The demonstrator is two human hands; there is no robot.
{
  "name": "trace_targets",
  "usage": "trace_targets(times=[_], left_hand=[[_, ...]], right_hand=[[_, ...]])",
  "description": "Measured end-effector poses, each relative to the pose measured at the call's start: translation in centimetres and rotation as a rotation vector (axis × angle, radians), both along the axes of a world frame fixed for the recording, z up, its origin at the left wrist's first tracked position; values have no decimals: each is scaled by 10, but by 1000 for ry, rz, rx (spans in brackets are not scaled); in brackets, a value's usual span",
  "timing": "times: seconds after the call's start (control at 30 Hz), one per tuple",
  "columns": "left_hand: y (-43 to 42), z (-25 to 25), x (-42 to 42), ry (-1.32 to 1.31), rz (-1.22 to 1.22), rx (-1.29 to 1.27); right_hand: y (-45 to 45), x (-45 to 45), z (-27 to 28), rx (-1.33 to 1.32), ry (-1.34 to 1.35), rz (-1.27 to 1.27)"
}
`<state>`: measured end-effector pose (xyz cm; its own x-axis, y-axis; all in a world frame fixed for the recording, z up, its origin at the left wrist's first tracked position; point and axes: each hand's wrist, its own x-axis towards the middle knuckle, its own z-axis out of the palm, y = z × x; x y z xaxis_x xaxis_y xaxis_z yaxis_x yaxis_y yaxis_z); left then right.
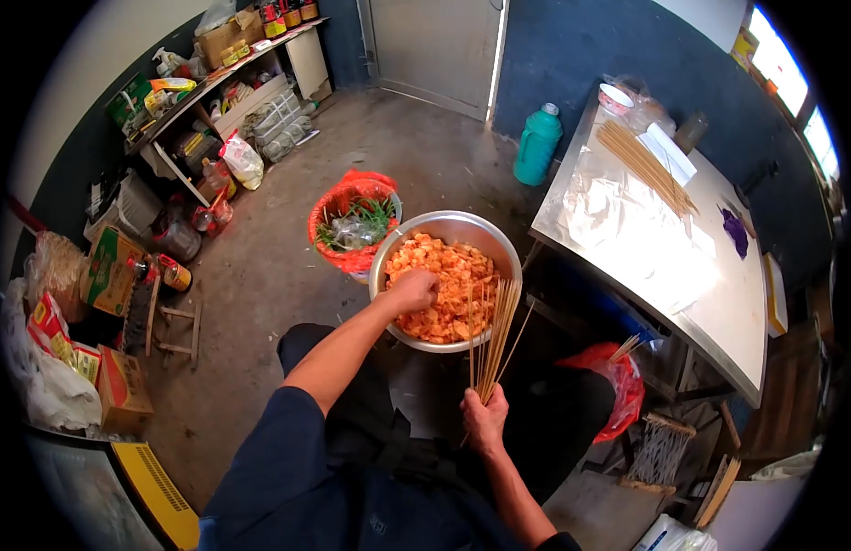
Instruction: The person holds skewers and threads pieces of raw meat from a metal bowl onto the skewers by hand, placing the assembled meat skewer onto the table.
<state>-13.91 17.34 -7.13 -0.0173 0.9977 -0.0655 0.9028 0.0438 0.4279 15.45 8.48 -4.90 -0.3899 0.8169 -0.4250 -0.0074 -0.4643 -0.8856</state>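
A wide metal bowl (506, 241) full of orange-red coated chunks (448, 262) stands in front of the knees. My left hand (414, 292) is in the bowl at the left part of the chunks, its fingers curled down; what they hold, if anything, is hidden. My right hand (485, 418) is closed round the lower ends of a bundle of thin wooden sticks (495, 340), just below the bowl's near edge. The sticks fan upward, and their upper ends lie over the right side of the bowl.
Left behind the bowl is a red-lined bucket (329, 207) with green leaves. A metal table (618, 266) at right bears more sticks (646, 165). A green thermos (538, 147), a red bag (618, 390), stools and a cluttered shelf (219, 78) stand around.
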Motion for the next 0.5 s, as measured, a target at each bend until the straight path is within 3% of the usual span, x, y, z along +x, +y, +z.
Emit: trace_targets(times=[0.07, 0.1, 0.17, 0.2, 0.27, 0.5], left_hand=[[-3, 15, 9, -482, 261, -56], [-2, 17, 11, -481, 258, -59], [-1, 23, 14, -1183, 497, -220], [-3, 24, 17, -1182, 497, -221], [-8, 26, 23, -1546, 542, -129], [-15, 24, 36, -1800, 539, 18]], right_hand=[[0, 0, -1, 14, -9, 1], [0, 0, -1, 31, -19, 7], [1, 0, 0, 31, -3, 18], [1, 0, 1, 32, 14, 33], [1, 0, -1, 34, 17, 43], [0, 0, 3, -26, 56, 22]])
